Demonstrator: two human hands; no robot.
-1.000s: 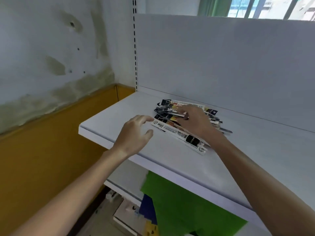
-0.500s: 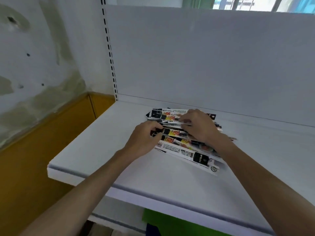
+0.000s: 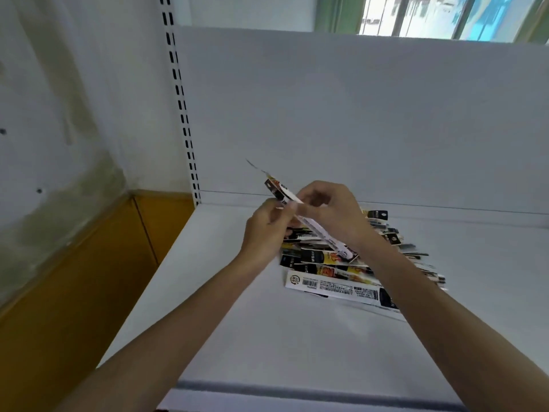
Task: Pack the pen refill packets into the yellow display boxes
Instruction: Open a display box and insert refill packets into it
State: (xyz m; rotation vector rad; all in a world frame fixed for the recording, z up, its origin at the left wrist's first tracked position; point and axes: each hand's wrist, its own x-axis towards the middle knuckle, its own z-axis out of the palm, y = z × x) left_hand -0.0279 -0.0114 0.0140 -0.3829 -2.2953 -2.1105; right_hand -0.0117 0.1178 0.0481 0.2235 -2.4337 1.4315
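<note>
A pile of long, narrow pen refill packets [image 3: 341,270], printed black, yellow and white, lies on the white shelf [image 3: 267,337]. Above the pile both hands hold a few packets [image 3: 319,230] lifted off it, tilted with the far end up to the left. My left hand [image 3: 267,230] pinches them from the left side. My right hand [image 3: 329,215] grips them from above and the right. No yellow display box is in view.
The shelf has a white back panel [image 3: 356,114] and a slotted upright [image 3: 181,114] at its left end. A stained wall with a yellow lower band [image 3: 74,278] stands to the left. The shelf's front edge [image 3: 297,391] is near the bottom.
Both hands were resting on the pile; now they have lifted a few packets off it and hold them in the air. The camera has moved closer and tilted up.
</note>
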